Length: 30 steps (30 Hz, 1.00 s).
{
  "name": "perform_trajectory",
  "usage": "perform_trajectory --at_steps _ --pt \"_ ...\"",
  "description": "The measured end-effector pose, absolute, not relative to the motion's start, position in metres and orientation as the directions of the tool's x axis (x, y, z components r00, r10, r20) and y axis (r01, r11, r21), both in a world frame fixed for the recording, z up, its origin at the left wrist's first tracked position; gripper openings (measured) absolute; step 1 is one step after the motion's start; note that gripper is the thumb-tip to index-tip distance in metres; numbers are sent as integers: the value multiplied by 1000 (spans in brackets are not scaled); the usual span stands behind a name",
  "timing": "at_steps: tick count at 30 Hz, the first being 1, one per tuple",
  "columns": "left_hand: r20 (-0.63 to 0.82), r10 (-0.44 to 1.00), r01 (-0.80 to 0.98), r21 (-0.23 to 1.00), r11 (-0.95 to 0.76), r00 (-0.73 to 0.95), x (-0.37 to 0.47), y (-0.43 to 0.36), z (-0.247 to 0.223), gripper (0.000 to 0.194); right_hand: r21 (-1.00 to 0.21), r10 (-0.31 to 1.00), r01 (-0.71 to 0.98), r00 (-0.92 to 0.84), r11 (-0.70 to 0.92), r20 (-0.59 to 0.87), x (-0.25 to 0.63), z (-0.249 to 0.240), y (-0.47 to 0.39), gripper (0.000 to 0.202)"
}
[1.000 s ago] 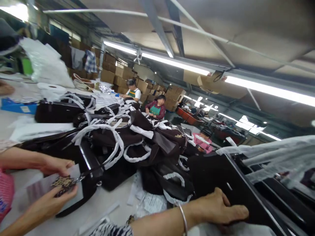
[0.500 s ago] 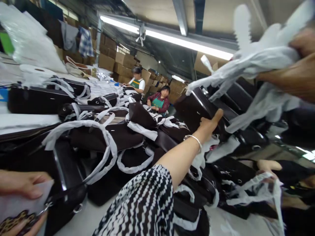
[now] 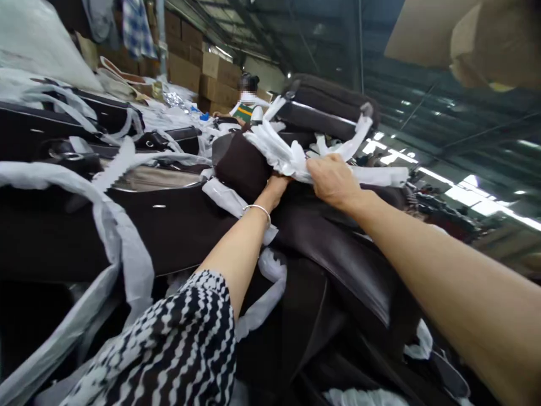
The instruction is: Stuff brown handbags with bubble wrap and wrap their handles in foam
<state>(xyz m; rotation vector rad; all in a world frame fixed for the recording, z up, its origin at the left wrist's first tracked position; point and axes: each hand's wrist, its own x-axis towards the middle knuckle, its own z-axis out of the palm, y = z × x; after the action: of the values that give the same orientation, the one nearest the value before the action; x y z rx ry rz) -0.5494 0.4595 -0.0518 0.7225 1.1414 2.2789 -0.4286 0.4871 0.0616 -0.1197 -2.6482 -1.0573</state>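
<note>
My right hand [image 3: 335, 179] is closed around a bunch of white-wrapped handbag straps [image 3: 291, 155]. These straps lie over dark brown handbags in the middle of the view. Just to the left, my left hand [image 3: 276, 189], with a bangle on its wrist, reaches in beneath the same wrapped straps. Its fingers are hidden there, beside the rounded end of a dark handbag [image 3: 239, 160]. Behind both hands another dark handbag [image 3: 323, 104] sits raised on the pile, a white-wrapped strap hanging at its right end.
More dark handbags [image 3: 169, 231] crowd the foreground, with looped white-wrapped handles [image 3: 114, 225] at the left. A co-worker [image 3: 249, 104] in a green vest is farther back. Stacked cartons [image 3: 220, 70] and a large translucent plastic bag [image 3: 38, 45] stand behind.
My right hand has come down leftward from the upper right with the wrapped straps, close to my left hand. The view has turned and moved nearer the pile; the other person's hands at lower left are gone from view.
</note>
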Motion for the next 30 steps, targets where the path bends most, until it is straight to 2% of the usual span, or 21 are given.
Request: perform_trajectory --at_steps 3,5,7,9,11,13,16,18,22,25,30 --pt "283 650 -197 803 -563 -705 -557 476 -75 35 625 79 331 -915 707 395 -439 33 527 30" --pt "291 643 -202 790 -579 -708 -558 480 -86 23 585 142 383 -899 715 415 -453 20 542 32" --pt "265 607 -201 783 -589 -749 -558 480 -97 11 515 217 447 -868 731 446 -468 7 552 33" --pt "245 550 -164 790 -590 -798 -558 477 -108 12 440 265 511 -820 738 508 -480 -5 559 33" --pt "283 449 -18 830 -558 -847 -555 475 -119 14 388 268 547 -772 742 577 -487 -13 564 34" --pt "426 327 257 855 -451 -844 -548 474 -129 11 377 238 552 -746 744 622 -488 -19 565 32" --pt "676 264 629 737 -248 -688 -534 473 -140 16 421 157 525 -743 740 651 -484 -23 561 28" --pt "740 267 724 668 -175 -618 -528 472 -145 23 439 107 503 -739 744 665 -482 -25 556 30" --pt "764 265 765 632 -123 -588 -527 471 -150 27 358 159 520 -710 776 686 -484 -28 555 31" --pt "766 273 767 629 -129 -582 -529 471 -150 29 271 228 556 -668 786 709 -486 -29 559 31" --pt "761 277 761 636 -132 -587 -530 472 -150 29 197 278 580 -626 790 729 -488 -29 563 33"
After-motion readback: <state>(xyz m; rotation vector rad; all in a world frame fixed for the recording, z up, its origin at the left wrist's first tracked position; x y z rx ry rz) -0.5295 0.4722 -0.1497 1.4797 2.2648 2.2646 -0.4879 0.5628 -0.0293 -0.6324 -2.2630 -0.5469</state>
